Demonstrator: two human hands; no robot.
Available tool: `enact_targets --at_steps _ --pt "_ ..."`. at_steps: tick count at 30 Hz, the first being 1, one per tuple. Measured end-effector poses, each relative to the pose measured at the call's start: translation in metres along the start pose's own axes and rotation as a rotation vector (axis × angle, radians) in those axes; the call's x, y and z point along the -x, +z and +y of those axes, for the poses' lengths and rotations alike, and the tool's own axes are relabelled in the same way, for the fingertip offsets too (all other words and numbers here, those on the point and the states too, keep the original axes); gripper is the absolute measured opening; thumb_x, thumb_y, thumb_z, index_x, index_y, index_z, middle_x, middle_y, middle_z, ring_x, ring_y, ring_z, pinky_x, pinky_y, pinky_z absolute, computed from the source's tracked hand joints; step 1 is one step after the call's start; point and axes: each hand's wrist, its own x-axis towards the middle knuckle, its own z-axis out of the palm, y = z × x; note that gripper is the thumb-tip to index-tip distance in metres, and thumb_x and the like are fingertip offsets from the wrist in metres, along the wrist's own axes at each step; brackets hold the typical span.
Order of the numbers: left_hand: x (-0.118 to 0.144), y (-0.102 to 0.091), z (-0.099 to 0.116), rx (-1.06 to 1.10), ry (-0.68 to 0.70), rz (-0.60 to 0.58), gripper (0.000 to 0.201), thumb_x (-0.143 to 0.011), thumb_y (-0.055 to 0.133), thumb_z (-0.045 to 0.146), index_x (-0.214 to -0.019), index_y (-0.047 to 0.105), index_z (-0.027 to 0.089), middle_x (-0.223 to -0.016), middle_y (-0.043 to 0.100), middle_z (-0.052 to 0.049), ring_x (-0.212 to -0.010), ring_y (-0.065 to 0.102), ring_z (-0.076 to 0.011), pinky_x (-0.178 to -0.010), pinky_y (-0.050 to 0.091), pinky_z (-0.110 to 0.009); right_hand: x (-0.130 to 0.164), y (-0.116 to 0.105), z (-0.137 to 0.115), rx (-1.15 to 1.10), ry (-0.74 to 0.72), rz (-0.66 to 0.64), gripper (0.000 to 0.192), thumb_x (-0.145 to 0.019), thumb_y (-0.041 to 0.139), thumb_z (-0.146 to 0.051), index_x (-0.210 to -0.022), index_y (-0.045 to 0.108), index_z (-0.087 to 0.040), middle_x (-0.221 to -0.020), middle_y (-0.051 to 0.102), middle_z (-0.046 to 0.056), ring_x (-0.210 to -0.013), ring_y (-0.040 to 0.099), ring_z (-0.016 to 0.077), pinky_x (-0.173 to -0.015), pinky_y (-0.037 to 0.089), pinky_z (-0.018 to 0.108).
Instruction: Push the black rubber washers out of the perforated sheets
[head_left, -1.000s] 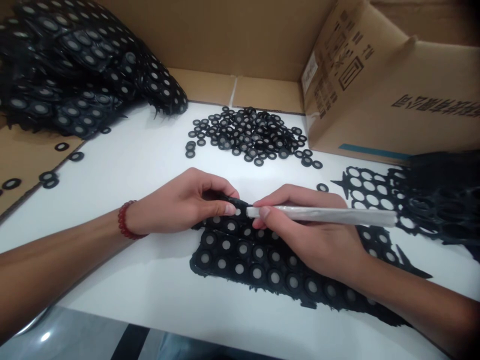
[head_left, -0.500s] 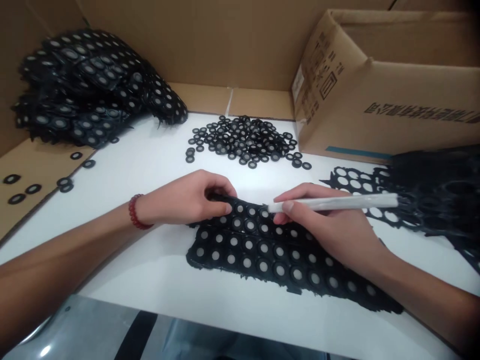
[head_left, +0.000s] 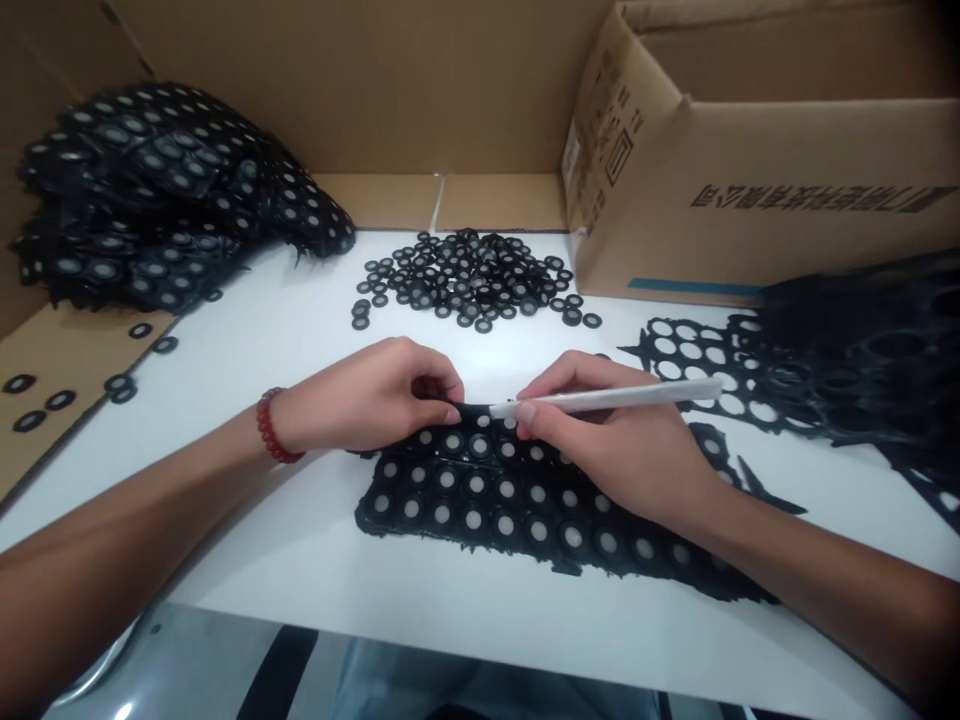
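Head view, and from where I stand the white surface (head_left: 300, 560) fills most of the scene, its front edge slanting above a shiny grey floor (head_left: 195, 670) crossed by a dark band. Cardboard walls (head_left: 360, 90) rise behind its back edge. A big open box (head_left: 810, 200), printed on its side, occupies the back right corner, with a perforated black web (head_left: 832, 350) bunched before it, toward the right edge. Black rings (head_left: 472, 275) lie piled near the middle of the back edge; a bulky dotted heap (head_left: 165, 190) sits at the back left corner, partly over flat cardboard (head_left: 82, 370), where a few more rings are scattered. Toward the front edge, right of its middle, lies the black sheet (head_left: 491, 505) with pale dots, running under the right forearm. The left hand (head_left: 367, 395) has thumb and forefinger pinched on the sheet's far edge; the right hand (head_left: 622, 440) grasps a white stick (head_left: 630, 397), its tip at that same edge.
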Motion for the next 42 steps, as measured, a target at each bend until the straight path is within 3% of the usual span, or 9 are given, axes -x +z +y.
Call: enact_targets --at_steps 4,19,23,27,30,36,42 --pt "0.003 0.002 -0.005 0.069 0.073 0.0 0.02 -0.081 0.056 0.036 -0.082 0.065 0.018 -0.079 0.067 0.0 -0.071 0.056 -0.013 -0.066 0.043 -0.023 0.0 0.001 -0.002 -0.031 0.013 -0.02 0.007 -0.079 0.063 -0.03 -0.075 0.066 -0.025 -0.073 0.071 -0.003 -0.068 0.065 0.0141 -0.059 0.049 0.025" --pt "0.005 0.008 -0.002 0.199 0.102 0.025 0.021 -0.083 0.053 0.036 -0.082 0.062 0.017 -0.076 0.063 0.001 -0.066 0.05 -0.0111 -0.061 0.04 -0.023 0.002 0.005 -0.009 -0.069 0.036 0.015 0.012 -0.08 0.061 -0.026 -0.068 0.063 -0.025 -0.067 0.07 -0.003 -0.064 0.065 0.0145 -0.06 0.05 0.027" --pt "0.006 0.009 -0.002 0.214 0.123 0.005 0.022 -0.084 0.053 0.036 -0.084 0.062 0.016 -0.074 0.06 0.001 -0.067 0.049 -0.0117 -0.061 0.04 -0.023 0.002 0.01 -0.008 -0.048 0.026 -0.049 0.015 -0.08 0.058 -0.021 -0.066 0.063 -0.024 -0.065 0.069 -0.003 -0.061 0.064 0.0136 -0.056 0.048 0.026" --pt "0.005 0.007 -0.004 0.245 0.114 -0.02 0.022 -0.083 0.054 0.036 -0.084 0.062 0.016 -0.073 0.059 0.001 -0.066 0.047 -0.0109 -0.06 0.039 -0.022 0.0 0.012 -0.01 -0.049 0.05 -0.11 0.015 -0.08 0.057 -0.02 -0.066 0.063 -0.022 -0.065 0.069 -0.004 -0.06 0.062 0.0125 -0.055 0.046 0.025" --pt "0.005 0.003 -0.004 0.265 0.07 -0.025 0.022 -0.081 0.055 0.037 -0.083 0.061 0.016 -0.073 0.06 0.001 -0.065 0.049 -0.0106 -0.059 0.039 -0.022 0.0 0.004 -0.01 -0.123 0.076 -0.072 0.013 -0.082 0.057 -0.025 -0.07 0.061 -0.022 -0.067 0.069 -0.003 -0.063 0.064 0.0126 -0.061 0.049 0.025" --pt "0.001 0.005 0.007 0.121 -0.036 -0.019 0.024 -0.078 0.058 0.039 -0.086 0.066 0.018 -0.071 0.064 -0.001 -0.062 0.053 -0.0124 -0.054 0.04 -0.022 0.01 -0.015 0.001 -0.021 0.052 0.038 0.01 -0.08 0.061 -0.028 -0.071 0.061 -0.023 -0.067 0.069 -0.002 -0.063 0.063 0.0137 -0.058 0.048 0.025" --pt "-0.003 0.013 0.011 0.032 0.083 0.052 0.021 -0.081 0.055 0.035 -0.078 0.064 0.017 -0.074 0.065 0.0 -0.064 0.053 -0.0117 -0.059 0.041 -0.022 0.014 -0.013 0.005 -0.064 0.011 -0.007 0.006 -0.079 0.062 -0.027 -0.075 0.061 -0.023 -0.072 0.07 -0.002 -0.068 0.065 0.0156 -0.059 0.049 0.027"
